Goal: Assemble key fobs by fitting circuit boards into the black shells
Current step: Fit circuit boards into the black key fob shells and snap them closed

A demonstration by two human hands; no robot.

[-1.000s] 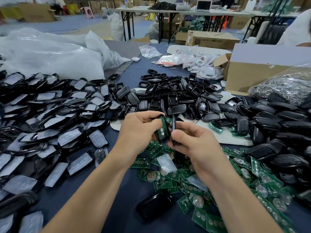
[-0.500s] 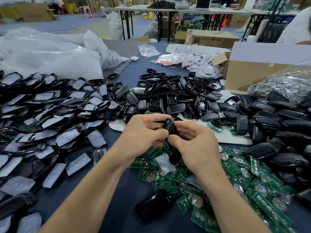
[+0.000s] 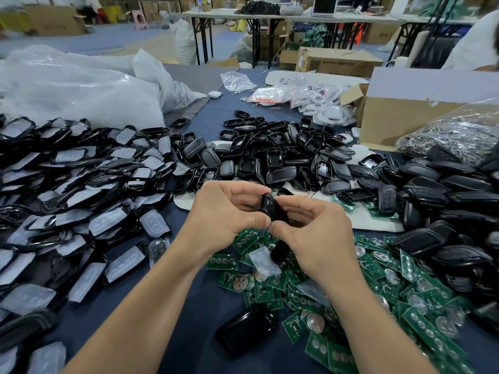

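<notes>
Black plastic fills the gap between 2 hands at the middle of the table: a key fob shell (image 3: 271, 209), held upright just above the blue cloth (image 3: 189, 292). The left hand (image 3: 224, 214) pinches its left edge between thumb and curled fingers. The right hand (image 3: 316, 230) pinches the opposite edge, and the 2 thumb tips almost meet below it.

1 second ago a green circuit board showed between these same fingers, beside a thin shell half. Half a second ago the green had vanished, and now only black casing shows. From where I stand, that suggests the board is seated inside and the 2 halves are being squeezed closed, though fingers hide the seam.

Loose green circuit boards (image 3: 378, 287) lie heaped under and to the right of the hands. Empty black shells (image 3: 270, 157) are piled beyond, and 1 closed fob (image 3: 247, 329) lies on the cloth nearer the person.
</notes>
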